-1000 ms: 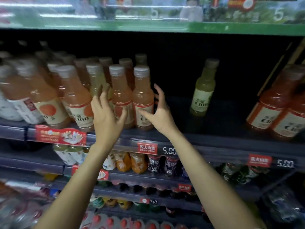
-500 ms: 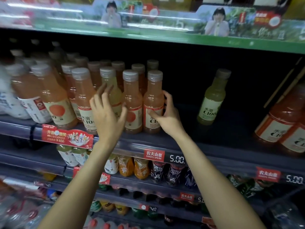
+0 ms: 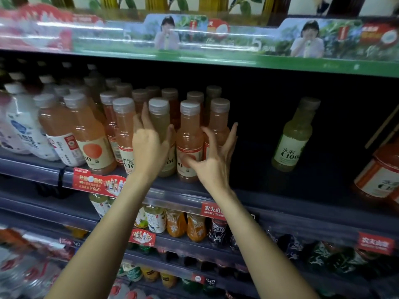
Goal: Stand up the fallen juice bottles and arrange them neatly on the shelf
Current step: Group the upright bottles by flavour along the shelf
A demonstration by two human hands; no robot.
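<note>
On the dark shelf point(image 3: 280, 203), the left hand point(image 3: 149, 147) curls its fingers around a pale yellow plastic juice bottle point(image 3: 160, 124). The right hand point(image 3: 212, 160) holds the upright orange juice bottle point(image 3: 190, 137) beside it. A lone yellow-green bottle point(image 3: 294, 137) stands well apart.

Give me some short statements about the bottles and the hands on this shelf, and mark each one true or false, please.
1. A pale yellow-green bottle stands alone, apart from the group on its left. True.
2. The lone bottle lies on its side. False: it is upright.
3. The left hand is at a yellowish front-row bottle. True.
4. The right hand hangs below the shelf edge. False: it is raised by the orange front-row bottles.
5. The front-row bottles have no caps. False: all have caps on.
</note>
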